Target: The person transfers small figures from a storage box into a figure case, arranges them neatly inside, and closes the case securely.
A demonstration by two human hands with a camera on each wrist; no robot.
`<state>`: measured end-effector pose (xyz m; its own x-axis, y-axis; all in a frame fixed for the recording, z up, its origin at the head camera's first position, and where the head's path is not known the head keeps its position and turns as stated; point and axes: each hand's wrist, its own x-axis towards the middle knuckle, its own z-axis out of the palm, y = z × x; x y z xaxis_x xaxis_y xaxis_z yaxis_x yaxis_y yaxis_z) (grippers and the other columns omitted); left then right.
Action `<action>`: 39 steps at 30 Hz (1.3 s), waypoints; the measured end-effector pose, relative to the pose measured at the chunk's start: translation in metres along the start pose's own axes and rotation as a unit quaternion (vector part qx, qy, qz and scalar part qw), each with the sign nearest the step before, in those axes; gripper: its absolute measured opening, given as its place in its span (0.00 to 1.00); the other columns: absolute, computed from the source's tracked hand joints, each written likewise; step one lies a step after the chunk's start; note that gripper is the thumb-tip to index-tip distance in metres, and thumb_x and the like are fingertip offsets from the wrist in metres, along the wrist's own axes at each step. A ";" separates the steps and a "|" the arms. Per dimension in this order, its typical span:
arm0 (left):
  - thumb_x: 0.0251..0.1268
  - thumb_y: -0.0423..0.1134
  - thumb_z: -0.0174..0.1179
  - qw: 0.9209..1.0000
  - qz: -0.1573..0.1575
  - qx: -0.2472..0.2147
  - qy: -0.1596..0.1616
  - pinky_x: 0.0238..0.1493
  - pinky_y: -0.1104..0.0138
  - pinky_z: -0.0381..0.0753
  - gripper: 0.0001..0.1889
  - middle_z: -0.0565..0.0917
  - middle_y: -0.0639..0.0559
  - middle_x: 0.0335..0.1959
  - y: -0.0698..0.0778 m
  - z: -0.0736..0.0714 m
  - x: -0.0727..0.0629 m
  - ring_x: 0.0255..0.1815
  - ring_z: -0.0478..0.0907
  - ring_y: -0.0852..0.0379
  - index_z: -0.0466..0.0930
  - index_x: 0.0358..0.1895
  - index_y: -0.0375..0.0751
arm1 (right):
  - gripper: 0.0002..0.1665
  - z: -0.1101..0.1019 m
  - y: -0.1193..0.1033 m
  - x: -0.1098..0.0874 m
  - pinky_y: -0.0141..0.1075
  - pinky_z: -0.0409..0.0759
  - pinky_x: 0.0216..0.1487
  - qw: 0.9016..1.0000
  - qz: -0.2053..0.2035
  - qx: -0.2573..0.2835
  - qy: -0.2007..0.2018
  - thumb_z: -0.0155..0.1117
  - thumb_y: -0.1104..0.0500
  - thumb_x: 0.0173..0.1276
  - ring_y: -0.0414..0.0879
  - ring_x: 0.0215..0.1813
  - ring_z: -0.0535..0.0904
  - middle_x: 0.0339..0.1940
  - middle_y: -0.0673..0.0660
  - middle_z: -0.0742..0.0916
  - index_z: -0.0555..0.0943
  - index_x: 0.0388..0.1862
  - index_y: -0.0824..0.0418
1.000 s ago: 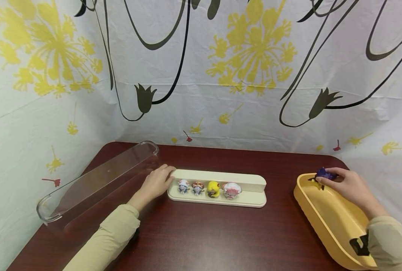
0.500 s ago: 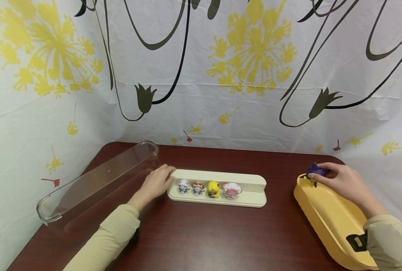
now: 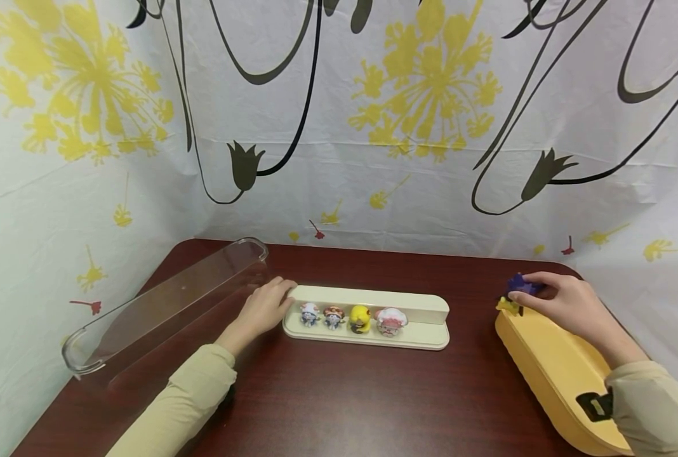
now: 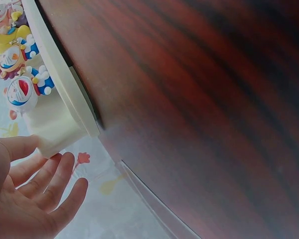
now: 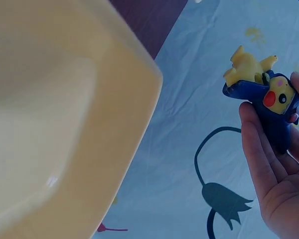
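Observation:
My left hand (image 3: 266,304) grips the left end of a cream stepped display stand (image 3: 430,337), thumb and fingertips at the corner of its raised back (image 4: 55,132). On its lower level several small figurines stand in a row: a white-hatted one (image 3: 309,315), one with a brown-red hat (image 3: 333,317), a yellow one (image 3: 359,319) and a pink-and-white one (image 3: 391,321). With thumb and fingers my right hand (image 3: 567,308) holds a Pikachu figurine (image 5: 276,102) in a dark blue hooded outfit. In the head view it overlaps the far end of a yellow tray (image 3: 536,387).
A long clear plastic cover (image 3: 173,295) lies at an angle on the left of the dark red table (image 3: 339,406). The yellow tray's raised wall runs along the right side. A patterned white cloth (image 3: 316,127) hangs behind the table.
My right hand has carried the Pikachu figurine up and left, from over the tray's inside to its far rim. The left hand, the stand and its figurines have kept their places.

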<state>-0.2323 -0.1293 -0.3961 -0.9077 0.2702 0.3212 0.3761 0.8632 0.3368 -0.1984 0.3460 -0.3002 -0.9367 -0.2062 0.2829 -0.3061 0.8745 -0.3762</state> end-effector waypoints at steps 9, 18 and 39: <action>0.56 0.36 0.58 1.000 0.003 0.001 0.001 0.31 0.55 0.73 0.13 0.76 0.48 0.37 -0.001 0.001 0.000 0.34 0.75 0.47 0.77 0.46 0.40 | 0.26 0.006 -0.013 0.002 0.32 0.70 0.21 1.000 -0.019 0.016 0.002 0.66 0.51 0.53 0.36 0.25 0.75 0.26 0.55 0.83 0.77 0.44 0.70; 0.55 0.36 0.58 1.000 0.008 0.002 0.003 0.30 0.55 0.73 0.13 0.76 0.48 0.36 -0.002 0.002 0.001 0.34 0.75 0.48 0.77 0.45 0.40 | 0.26 0.016 -0.026 0.004 0.33 0.71 0.21 0.999 -0.029 0.027 -0.012 0.66 0.50 0.53 0.41 0.26 0.78 0.27 0.56 0.83 0.77 0.43 0.69; 0.55 0.36 0.58 1.000 0.008 0.004 0.007 0.30 0.56 0.73 0.13 0.76 0.49 0.36 -0.002 0.002 0.000 0.34 0.75 0.48 0.77 0.45 0.40 | 0.25 0.036 -0.043 0.003 0.33 0.74 0.25 0.996 -0.055 0.052 -0.045 0.66 0.48 0.53 0.41 0.28 0.79 0.28 0.52 0.82 0.78 0.41 0.66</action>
<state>-0.2339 -0.1306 -0.3983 -0.8992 0.2780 0.3378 0.3887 0.8619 0.3255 -0.1945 0.2920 -0.3153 -0.9068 -0.3406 0.2482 -0.4188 0.7950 -0.4389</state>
